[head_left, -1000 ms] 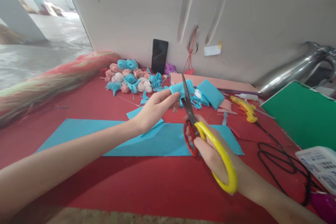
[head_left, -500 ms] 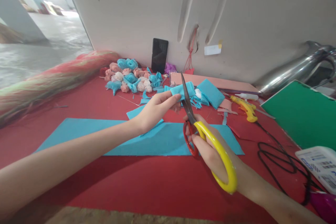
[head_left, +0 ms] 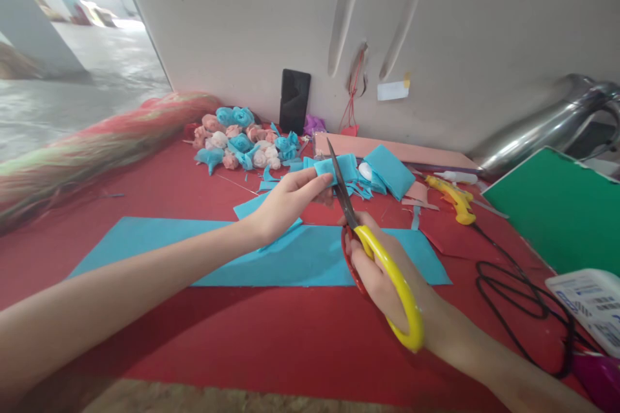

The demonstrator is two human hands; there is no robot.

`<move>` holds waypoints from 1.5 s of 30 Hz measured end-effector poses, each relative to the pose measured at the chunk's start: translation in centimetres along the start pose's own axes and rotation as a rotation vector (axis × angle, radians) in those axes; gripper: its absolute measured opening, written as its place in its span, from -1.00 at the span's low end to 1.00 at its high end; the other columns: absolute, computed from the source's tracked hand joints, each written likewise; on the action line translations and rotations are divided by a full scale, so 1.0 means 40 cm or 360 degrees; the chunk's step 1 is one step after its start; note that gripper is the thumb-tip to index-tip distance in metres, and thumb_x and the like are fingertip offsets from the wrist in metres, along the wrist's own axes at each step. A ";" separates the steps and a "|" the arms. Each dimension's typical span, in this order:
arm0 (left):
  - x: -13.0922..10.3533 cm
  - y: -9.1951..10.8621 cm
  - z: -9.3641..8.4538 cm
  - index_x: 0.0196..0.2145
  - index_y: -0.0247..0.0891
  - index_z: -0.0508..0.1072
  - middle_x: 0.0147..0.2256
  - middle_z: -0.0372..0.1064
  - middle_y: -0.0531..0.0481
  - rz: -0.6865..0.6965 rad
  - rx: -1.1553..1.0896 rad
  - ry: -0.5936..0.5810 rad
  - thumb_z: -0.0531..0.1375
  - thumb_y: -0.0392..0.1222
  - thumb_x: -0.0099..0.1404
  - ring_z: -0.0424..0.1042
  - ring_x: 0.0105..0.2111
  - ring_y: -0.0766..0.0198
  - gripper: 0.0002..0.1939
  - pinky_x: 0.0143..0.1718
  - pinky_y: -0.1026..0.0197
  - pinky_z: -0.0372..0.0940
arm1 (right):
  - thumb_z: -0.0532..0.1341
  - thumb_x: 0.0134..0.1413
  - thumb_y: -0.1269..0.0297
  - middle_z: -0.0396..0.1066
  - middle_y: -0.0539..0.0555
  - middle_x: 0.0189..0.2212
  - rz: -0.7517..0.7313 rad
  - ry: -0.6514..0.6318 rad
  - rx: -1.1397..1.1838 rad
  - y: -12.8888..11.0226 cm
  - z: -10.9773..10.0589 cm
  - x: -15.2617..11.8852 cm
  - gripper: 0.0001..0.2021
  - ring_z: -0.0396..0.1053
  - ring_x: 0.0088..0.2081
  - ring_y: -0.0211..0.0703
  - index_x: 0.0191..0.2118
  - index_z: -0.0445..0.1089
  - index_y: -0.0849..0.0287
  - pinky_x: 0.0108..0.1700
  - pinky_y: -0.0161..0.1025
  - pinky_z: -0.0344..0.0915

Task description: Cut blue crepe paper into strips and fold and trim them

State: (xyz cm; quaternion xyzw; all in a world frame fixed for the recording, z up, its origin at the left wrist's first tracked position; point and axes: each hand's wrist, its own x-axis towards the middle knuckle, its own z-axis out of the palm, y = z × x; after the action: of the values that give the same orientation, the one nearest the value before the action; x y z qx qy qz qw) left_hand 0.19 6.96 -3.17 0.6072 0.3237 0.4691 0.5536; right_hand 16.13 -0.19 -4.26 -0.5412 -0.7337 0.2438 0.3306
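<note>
My left hand (head_left: 295,197) pinches a small folded piece of blue crepe paper (head_left: 345,168) between thumb and fingers. In my right hand (head_left: 382,264) is a pair of scissors (head_left: 400,287) with one yellow and one red handle. Their dark blades lie across the folded piece, just right of my left fingertips. Beneath both hands a long blue paper sheet (head_left: 310,264) is spread on the red table (head_left: 271,335). A smaller blue strip (head_left: 252,206) lies partly behind my left hand.
Blue, pink and white paper flowers (head_left: 242,142) are heaped at the back, near a phone (head_left: 294,102) leaning on the wall. Rightward are a folded blue stack (head_left: 389,171), a yellow glue gun (head_left: 455,199) with black cord, a green board (head_left: 557,213) and a metal jug (head_left: 537,129).
The scissors have tilted a little and their handles have drawn closer together, the yellow one shifting left. My left hand stays in place with the folded blue piece.
</note>
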 end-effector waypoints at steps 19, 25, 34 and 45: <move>-0.008 0.017 -0.001 -0.50 -0.27 0.32 -0.46 0.33 0.07 0.0087 -0.0083 -0.0135 0.09 -0.09 0.28 0.39 -0.34 0.30 -0.74 -0.20 0.20 0.26 | -0.06 0.22 0.34 0.11 -0.08 -0.59 0.0061 -0.0081 0.0306 -0.017 0.001 -0.021 -0.89 0.11 -0.61 -0.27 -0.22 0.17 0.08 -0.59 -0.31 0.01; -0.014 0.042 -0.003 -0.51 -0.27 0.33 -0.50 0.33 0.09 0.0177 0.0128 -0.0092 0.08 -0.11 0.30 0.33 -0.42 0.35 -0.73 -0.29 0.26 0.23 | 0.03 0.07 0.38 0.28 0.00 -0.47 0.0096 -0.0135 0.0576 -0.012 0.007 -0.028 -0.85 0.23 -0.53 -0.23 -0.22 0.23 0.10 -0.53 -0.29 0.18; -0.041 0.062 0.014 -0.56 -0.27 0.30 -0.54 0.28 0.08 0.0104 0.0421 -0.0132 0.07 -0.06 0.29 0.27 -0.48 0.36 -0.67 -0.41 0.28 0.19 | 0.00 0.20 0.21 0.26 -0.03 -0.52 0.0191 -0.0024 0.0596 -0.034 0.016 -0.032 -0.88 0.20 -0.56 -0.25 -0.25 0.21 0.09 -0.54 -0.31 0.17; -0.036 0.049 0.022 -0.57 -0.26 0.32 -0.54 0.32 0.08 0.0055 0.0311 -0.0107 0.08 -0.06 0.30 0.30 -0.48 0.36 -0.67 -0.36 0.27 0.22 | 0.00 0.20 0.15 0.13 -0.10 -0.59 0.0274 0.0009 0.0697 -0.020 0.040 -0.037 -0.84 0.07 -0.64 -0.33 -0.25 0.20 0.11 -0.64 -0.36 0.05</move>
State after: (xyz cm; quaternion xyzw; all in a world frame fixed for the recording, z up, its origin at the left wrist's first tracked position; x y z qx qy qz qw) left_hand 0.26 4.97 -1.53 0.6791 0.3387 0.4242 0.4942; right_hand 14.71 -1.86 -5.06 -0.5178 -0.6136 0.4230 0.4201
